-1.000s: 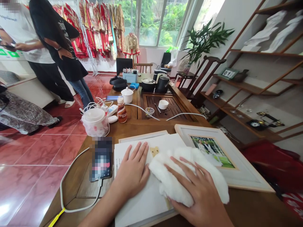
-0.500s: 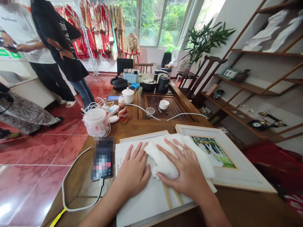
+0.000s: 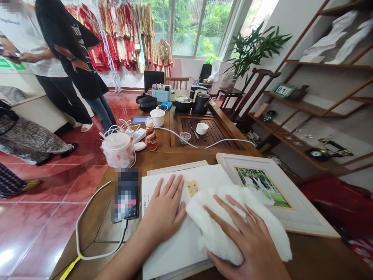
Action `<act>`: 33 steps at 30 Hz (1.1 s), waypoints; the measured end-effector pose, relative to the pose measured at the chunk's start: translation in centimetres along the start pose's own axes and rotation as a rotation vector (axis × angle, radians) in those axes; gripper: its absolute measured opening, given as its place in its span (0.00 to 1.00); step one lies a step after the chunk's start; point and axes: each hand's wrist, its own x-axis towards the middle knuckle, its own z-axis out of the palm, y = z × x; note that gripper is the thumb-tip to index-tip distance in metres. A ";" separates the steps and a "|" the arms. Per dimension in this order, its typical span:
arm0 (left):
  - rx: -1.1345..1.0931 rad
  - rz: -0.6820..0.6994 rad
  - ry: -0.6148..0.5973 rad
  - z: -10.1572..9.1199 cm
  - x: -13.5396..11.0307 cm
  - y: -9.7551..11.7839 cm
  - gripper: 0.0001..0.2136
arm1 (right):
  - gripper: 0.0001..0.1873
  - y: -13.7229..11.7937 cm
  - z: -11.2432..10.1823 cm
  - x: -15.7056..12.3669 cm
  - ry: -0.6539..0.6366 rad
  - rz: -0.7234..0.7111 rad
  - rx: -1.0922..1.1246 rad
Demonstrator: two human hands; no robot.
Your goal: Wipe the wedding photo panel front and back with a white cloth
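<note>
My left hand [image 3: 166,210] lies flat on a white board [image 3: 175,252], its fingers stretched out and nothing in its grasp. My right hand [image 3: 243,229] grips a fluffy white cloth [image 3: 214,225] against the board, with fingers spread over it and the thumb at its near edge. The cloth covers the right part of the board and hangs past its right edge. Above the cloth a small tan animal face [image 3: 191,188] shows on the board. Under the board lies another pale frame [image 3: 177,168], mostly hidden.
Right of the board lies a white-framed photo [image 3: 305,214]. To the left are a phone [image 3: 126,198] on a charging cable, a white tub [image 3: 118,149] and a brown bottle [image 3: 150,136]. A tea tray [image 3: 215,136] lies farther back. People stand at left.
My right hand has slid the cloth right and toward me across the board, uncovering the tan animal face while covering the tan strips lower down. My left hand has stayed nearly still.
</note>
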 end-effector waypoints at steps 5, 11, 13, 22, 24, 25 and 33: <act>-0.026 0.006 -0.013 0.0 -0.1 0.0 0.27 | 0.40 0.3 0.7 1.6 -0.019 0.023 0.022; -0.042 0.013 -0.008 -0.4 -0.1 0.1 0.21 | 0.37 0.7 1.9 5.4 0.023 0.072 0.060; -0.032 0.011 0.000 -0.4 0.0 0.2 0.20 | 0.37 0.7 2.0 5.9 0.027 0.079 0.066; 0.068 0.007 0.022 0.5 0.1 -0.2 0.25 | 0.39 -0.1 1.1 1.7 0.009 0.050 0.034; 0.065 0.011 0.005 0.5 0.1 -0.2 0.26 | 0.39 -0.3 0.8 0.8 0.013 0.046 0.025; 0.060 0.014 -0.005 0.4 0.1 -0.2 0.26 | 0.39 -0.4 0.7 0.5 0.011 0.047 0.023; -0.023 0.023 -0.011 -0.1 0.3 -0.3 0.26 | 0.39 -0.1 1.0 2.7 0.002 0.060 0.051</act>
